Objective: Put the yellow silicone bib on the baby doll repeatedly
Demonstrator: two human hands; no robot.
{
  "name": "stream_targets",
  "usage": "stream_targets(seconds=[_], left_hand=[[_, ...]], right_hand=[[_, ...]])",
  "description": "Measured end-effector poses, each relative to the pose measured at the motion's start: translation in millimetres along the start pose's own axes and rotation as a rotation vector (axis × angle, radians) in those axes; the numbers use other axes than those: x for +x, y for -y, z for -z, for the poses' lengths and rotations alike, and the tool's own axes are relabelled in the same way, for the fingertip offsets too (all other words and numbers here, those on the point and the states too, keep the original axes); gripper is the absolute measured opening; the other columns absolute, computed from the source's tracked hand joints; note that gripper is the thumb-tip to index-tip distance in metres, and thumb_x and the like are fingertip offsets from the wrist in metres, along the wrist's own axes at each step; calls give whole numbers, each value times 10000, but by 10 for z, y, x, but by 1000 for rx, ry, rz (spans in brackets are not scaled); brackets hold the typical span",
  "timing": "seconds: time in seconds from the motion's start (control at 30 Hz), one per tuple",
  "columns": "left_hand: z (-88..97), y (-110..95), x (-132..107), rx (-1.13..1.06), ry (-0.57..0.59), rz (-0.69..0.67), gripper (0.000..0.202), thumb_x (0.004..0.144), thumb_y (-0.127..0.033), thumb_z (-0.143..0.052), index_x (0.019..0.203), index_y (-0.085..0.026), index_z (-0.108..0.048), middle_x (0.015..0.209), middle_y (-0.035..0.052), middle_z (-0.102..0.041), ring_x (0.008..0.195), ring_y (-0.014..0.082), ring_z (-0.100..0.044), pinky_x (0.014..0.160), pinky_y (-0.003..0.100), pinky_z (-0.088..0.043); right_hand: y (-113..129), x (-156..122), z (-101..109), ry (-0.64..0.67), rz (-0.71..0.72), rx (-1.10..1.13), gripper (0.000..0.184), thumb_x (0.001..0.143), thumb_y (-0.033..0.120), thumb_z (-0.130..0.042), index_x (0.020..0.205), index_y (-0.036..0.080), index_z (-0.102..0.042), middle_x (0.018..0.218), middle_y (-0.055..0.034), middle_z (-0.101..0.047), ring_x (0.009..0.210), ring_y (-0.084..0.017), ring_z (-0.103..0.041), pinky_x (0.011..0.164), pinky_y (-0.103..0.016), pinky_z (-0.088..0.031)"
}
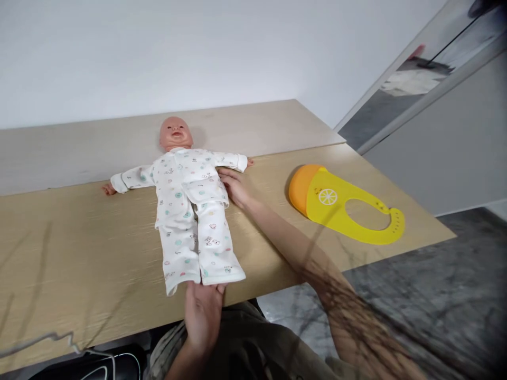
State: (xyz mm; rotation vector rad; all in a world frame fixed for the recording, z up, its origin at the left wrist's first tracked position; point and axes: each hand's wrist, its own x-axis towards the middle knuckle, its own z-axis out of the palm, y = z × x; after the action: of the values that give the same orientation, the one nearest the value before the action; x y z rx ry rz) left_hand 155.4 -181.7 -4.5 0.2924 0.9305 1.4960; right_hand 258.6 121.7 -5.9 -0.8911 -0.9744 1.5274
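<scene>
Doll (186,184) lies face-up on the table (79,237), head at 12 o'clock: left hand (204,311) pinches its trouser cuffs (206,274) at 6 o'clock, right hand (233,187), grip unclear, touches the waist at 3 o'clock, so a straight, even pull seems wisest

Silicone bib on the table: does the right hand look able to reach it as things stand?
Probably yes. The right hand rests at the waist of the baby doll, and only bare tabletop lies between it and the silicone bib; nothing blocks the way.
</scene>
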Motion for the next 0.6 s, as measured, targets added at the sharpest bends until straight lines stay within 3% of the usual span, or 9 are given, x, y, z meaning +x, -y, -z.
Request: stream_targets(seconds=[0.13, 0.3, 0.4, 0.47, 0.6], left_hand=[[32, 195, -125, -42, -19, -5, 749, 948, -691, -667, 1620, -387, -537, 1596, 133, -592, 1449, 374, -586, 1164, 610, -509], [79, 314, -298, 122, 81, -137, 859, 940, -483, -789, 1698, -370, -401, 1611, 171, -571, 1452, 398, -584, 1080, 529, -570], [124, 313, -367, 259, 192, -241, 761, 1006, -394, -729, 1693, -376, -402, 1601, 170, -582, 1429, 358, -615, 1013, 435, -615], [158, 285, -419, 388, 237, -331, 667, 1051, -321, -665, 1674, -359, -428, 1536, 163, -641, 1306, 295, -708, 979, 388, -634], [229, 136, -481, 800, 367, -629, 388, 1049, -154, -597, 1419, -239, -677, 1205, 111, -805, 1039, 203, -794, 944, 322, -648]], right_hand=[[-38, -161, 92, -36, 34, -133, 325, 764, 253, -684, 1082, 210, -738, 1148, -51, -769, 1134, -243, -698, 1086, -418, -558], [-65, -342, 160, -27, 130, -338, 286, 834, 243, -628, 1096, 187, -729, 1145, -66, -765, 1099, -240, -707, 1067, -421, -569], [-70, -404, 131, -63, 152, -407, 279, 839, 198, -607, 1093, 173, -721, 1157, -80, -768, 1112, -233, -711, 1086, -414, -563], [-76, -433, 97, -79, 173, -449, 277, 852, 189, -593, 1098, 168, -720, 1157, -85, -771, 1112, -227, -712, 1099, -412, -559], [-98, -478, 53, -75, 229, -491, 273, 884, 203, -589, 1128, 169, -706, 1187, -99, -767, 1119, -231, -719, 1102, -424, -561]])
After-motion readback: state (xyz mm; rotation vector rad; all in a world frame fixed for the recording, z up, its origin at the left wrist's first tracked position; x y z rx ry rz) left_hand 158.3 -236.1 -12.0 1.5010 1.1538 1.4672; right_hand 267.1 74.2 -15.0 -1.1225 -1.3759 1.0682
